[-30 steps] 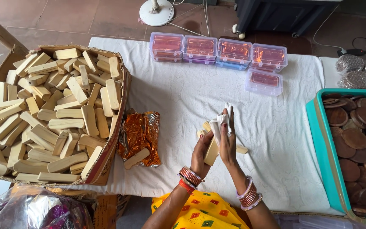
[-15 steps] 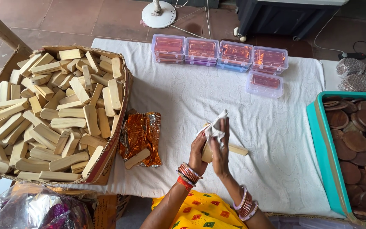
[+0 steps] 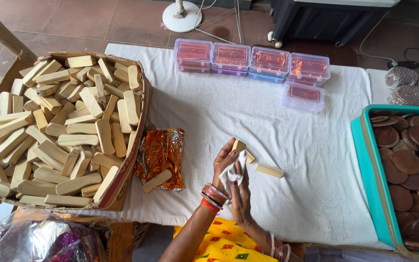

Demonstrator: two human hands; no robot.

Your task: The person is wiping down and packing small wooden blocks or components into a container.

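My left hand (image 3: pixel 222 164) grips a pale wooden block (image 3: pixel 239 145) upright over the white table cloth (image 3: pixel 311 145); only the block's top end shows above my fingers. My right hand (image 3: pixel 241 199) presses a white cloth (image 3: pixel 232 172) against the lower part of that block. Just to the right, another wooden block (image 3: pixel 269 170) lies flat on the table cloth, with a small piece (image 3: pixel 250 156) beside my left hand.
A cardboard box (image 3: pixel 139 145) full of wooden blocks sits at the left. Orange foil wrappers (image 3: pixel 161 150) with one block on them lie beside it. Several clear lidded boxes (image 3: pixel 253 60) line the far edge. A teal tray (image 3: pixel 364 160) of brown discs stands at the right.
My right hand has slid the white cloth down along the block toward my body, uncovering the block's top end. My left hand still holds the block.
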